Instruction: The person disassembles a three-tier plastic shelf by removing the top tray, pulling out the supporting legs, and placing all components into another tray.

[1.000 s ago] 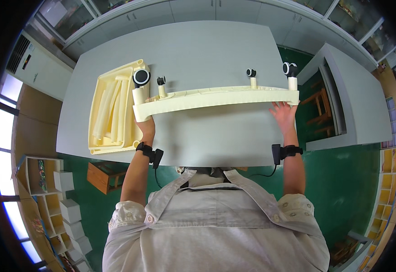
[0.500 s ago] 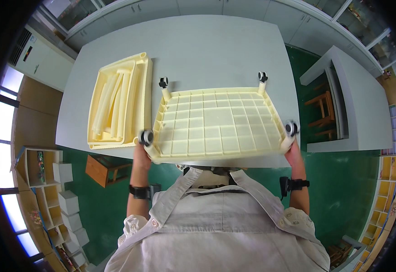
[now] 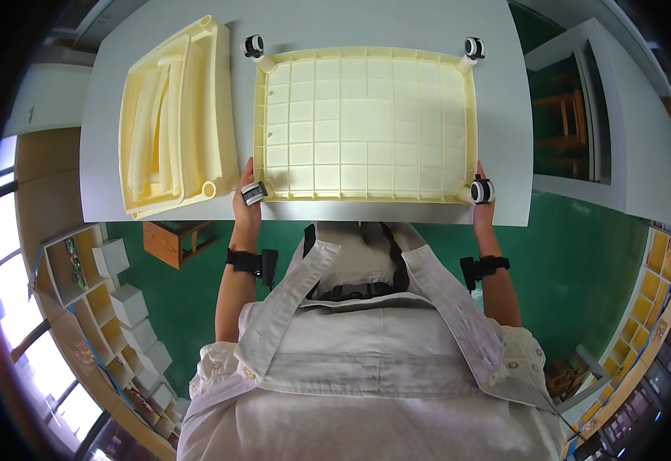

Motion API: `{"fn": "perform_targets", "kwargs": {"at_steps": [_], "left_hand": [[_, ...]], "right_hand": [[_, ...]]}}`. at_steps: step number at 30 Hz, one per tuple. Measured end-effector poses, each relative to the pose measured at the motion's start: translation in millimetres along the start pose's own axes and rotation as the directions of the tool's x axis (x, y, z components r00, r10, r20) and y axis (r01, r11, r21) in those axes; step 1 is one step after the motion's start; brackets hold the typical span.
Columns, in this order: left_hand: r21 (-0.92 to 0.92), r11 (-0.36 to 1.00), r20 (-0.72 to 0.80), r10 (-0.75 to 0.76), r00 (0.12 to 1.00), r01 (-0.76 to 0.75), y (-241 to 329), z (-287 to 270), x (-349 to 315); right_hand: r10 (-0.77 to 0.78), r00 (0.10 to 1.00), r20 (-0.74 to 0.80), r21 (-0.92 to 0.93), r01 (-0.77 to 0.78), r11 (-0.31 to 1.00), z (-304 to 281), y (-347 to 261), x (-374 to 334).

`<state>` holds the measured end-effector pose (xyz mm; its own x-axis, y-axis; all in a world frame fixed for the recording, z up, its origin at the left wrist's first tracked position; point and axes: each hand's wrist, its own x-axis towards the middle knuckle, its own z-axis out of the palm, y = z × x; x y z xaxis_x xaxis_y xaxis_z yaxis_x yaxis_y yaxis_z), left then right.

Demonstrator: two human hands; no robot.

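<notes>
A cream plastic shelf tray is upside down before me, its ribbed grid underside facing up. Black-and-white caster wheels stand at its corners: the far left caster, far right caster, near left caster and near right caster. My left hand grips the tray's left side at the near corner, its fingers partly hidden behind the caster. At the opposite near corner, my right hand holds the right side, also partly covered by a caster.
Left of the tray, more cream trays lie stacked on the grey table, with several cream tubes inside. A wooden stool stands under the table's left front edge. Another grey table is at the right, with wooden stools beneath.
The tray has turned from a tilt to face up more squarely, both hands still at its near corners. My view has shifted, so the table and stacked trays appear higher in the picture.
</notes>
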<state>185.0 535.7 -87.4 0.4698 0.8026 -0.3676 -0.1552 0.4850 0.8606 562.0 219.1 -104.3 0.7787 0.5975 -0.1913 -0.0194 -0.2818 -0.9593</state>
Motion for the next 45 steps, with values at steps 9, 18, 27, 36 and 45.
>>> {"fn": "perform_targets", "kwargs": {"at_steps": [9, 18, 27, 36, 45], "left_hand": [[0.791, 0.572, -0.124, -0.197, 0.973, 0.216, 59, 2, -13], [0.303, -0.804, 0.122, -0.500, 0.858, -0.512, 15, 60, -8], [-0.049, -0.844, 0.094, -0.537, 0.839, -0.534, 7, 60, -6], [0.410, -0.834, -0.132, -0.454, 0.881, -0.369, 19, 75, -7], [0.849, -0.513, 0.035, -0.182, 0.983, -0.125, 152, 108, -19]], "right_hand": [[-0.616, 0.742, -0.266, -0.446, 0.471, 0.761, 25, -132, 5], [-0.273, 0.466, 0.842, -0.384, 0.872, 0.303, 223, -104, 8], [-0.352, 0.481, 0.803, -0.393, 0.871, 0.295, 230, -97, 4], [-0.349, 0.497, 0.795, -0.399, 0.860, 0.318, 228, -94, 1], [-0.347, 0.499, 0.794, -0.427, 0.864, 0.266, 227, -97, 1]]}}
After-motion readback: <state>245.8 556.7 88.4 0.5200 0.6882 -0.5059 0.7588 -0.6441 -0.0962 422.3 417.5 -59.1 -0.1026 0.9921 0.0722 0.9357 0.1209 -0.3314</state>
